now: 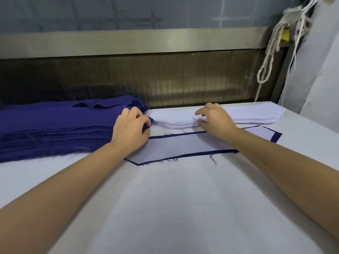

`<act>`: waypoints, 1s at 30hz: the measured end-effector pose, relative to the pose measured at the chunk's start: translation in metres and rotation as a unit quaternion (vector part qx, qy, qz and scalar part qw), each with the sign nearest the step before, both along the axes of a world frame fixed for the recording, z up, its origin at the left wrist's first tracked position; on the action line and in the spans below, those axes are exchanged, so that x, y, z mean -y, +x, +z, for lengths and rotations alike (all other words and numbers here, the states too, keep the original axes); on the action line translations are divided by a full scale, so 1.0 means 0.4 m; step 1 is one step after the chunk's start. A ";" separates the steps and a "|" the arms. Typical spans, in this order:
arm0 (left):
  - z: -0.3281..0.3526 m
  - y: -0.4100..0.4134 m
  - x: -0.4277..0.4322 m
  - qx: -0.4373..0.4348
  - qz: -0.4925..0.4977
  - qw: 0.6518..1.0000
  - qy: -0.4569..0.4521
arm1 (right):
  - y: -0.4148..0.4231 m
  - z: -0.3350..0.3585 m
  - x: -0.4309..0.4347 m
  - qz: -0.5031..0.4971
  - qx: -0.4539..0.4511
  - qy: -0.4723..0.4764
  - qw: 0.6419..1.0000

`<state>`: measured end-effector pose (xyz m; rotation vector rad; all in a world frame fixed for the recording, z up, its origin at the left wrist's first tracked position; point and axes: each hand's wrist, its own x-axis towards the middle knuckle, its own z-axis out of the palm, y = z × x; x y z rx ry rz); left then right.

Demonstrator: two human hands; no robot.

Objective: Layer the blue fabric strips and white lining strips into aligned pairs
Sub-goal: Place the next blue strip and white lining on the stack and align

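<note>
Table point(165, 198) | left hand point(130, 129) pinches blue strip point(149, 120) | right hand point(214, 120) on lining stack point(256, 114), grip unclear

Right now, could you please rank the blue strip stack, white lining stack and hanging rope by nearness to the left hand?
1. Blue strip stack: left hand grips it.
2. White lining stack: just right.
3. Hanging rope: far right, behind.

The stack of dark blue fabric strips point(55, 125) is cut off by the left edge, and its right end is covered by the left hand point(131, 130). The white lining strip laid on a blue strip point(183, 145) is partly hidden by the right forearm point(256, 143) and the left wrist point(117, 147).
</note>
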<state>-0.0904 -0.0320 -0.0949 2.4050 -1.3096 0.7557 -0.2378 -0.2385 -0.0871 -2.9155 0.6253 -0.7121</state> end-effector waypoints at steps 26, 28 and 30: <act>0.019 0.024 0.182 -0.087 -0.091 0.992 0.026 | 0.124 0.018 -0.003 0.099 -0.071 -0.116 0.986; 0.023 0.024 0.181 -0.097 -0.089 0.991 0.018 | 0.128 0.021 -0.007 0.073 -0.027 -0.060 0.995; 0.028 0.023 0.180 -0.111 -0.083 0.990 0.007 | 0.133 0.025 -0.009 0.053 0.007 -0.010 0.999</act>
